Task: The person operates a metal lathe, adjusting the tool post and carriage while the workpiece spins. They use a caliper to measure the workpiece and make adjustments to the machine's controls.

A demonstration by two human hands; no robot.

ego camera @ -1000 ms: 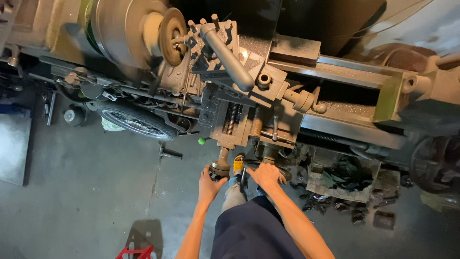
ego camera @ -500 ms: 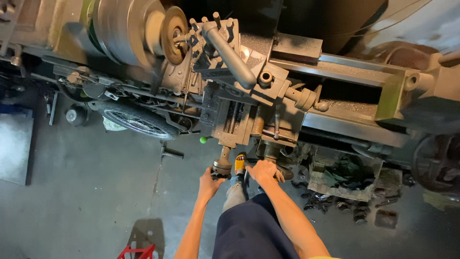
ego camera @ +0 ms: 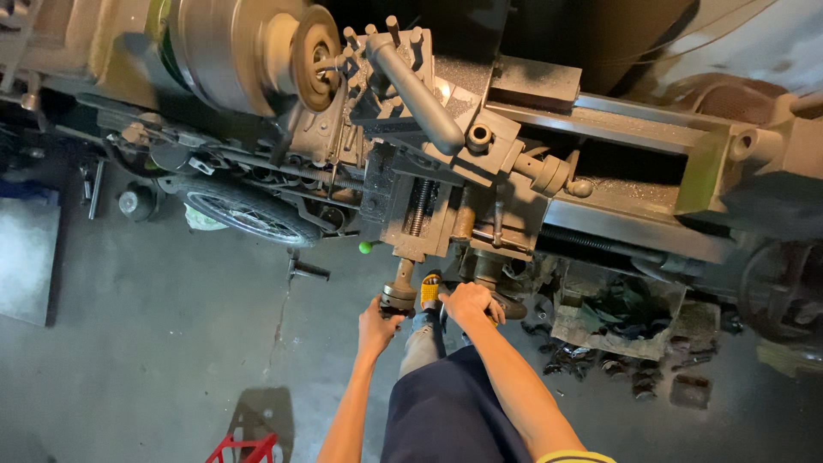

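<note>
Head view: left hand (ego camera: 377, 323) fingers grip crank handle (ego camera: 398, 296); right hand (ego camera: 468, 302) covers handwheel (ego camera: 507, 306).

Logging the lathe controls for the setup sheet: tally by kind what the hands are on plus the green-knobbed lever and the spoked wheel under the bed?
Round crank handles gripped by hands: 2, left hand on the cross-slide handle, right hand on the apron handwheel
Green-knobbed levers: 1
Spoked wheels: 1
Total: 4

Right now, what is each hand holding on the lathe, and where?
Left hand grips the cross-slide handwheel at its rim; right hand covers the carriage handwheel from above.
</note>
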